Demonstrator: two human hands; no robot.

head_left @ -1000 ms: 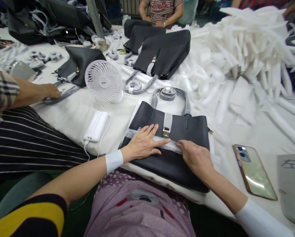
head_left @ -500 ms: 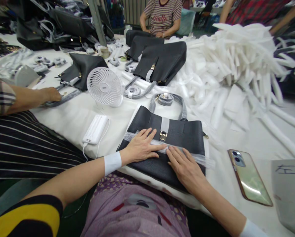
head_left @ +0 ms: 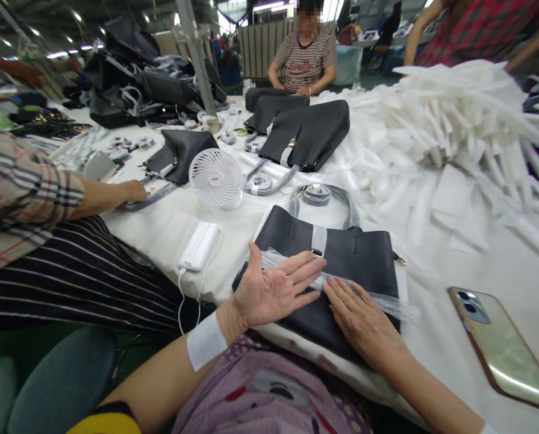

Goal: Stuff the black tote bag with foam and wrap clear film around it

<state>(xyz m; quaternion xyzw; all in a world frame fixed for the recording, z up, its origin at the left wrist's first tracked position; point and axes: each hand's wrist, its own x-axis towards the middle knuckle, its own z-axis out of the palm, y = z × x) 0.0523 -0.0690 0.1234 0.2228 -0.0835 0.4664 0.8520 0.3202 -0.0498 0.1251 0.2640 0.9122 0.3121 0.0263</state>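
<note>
A black handbag (head_left: pixel 368 259) lies flat in front of me, its wrapped handle (head_left: pixel 351 208) pointing away. Across its middle runs a strip of clear plastic film (head_left: pixel 389 303), which sticks out past the bag's right side. My right hand (head_left: pixel 357 316) rests flat on the bag with its fingertips on the film. Turned palm up, my left hand (head_left: pixel 280 289) is held over the bag's left half, fingers stretched and nothing in it. A pale tab (head_left: pixel 318 239) with a gold clasp sits at the bag's centre, the clasp partly behind my left fingertips.
A white fan (head_left: pixel 217 179) and a white power bank (head_left: pixel 199 246) with a cable stand to the left. At right lies a phone (head_left: pixel 506 343). More black bags (head_left: pixel 314 132) and a heap of white foam strips (head_left: pixel 459 120) fill the back. A co-worker's hand (head_left: pixel 136 191) reaches in from the left.
My left hand has lifted off the film and turned palm up. My right hand stays on the bag. The view has tilted up and shifted left.
</note>
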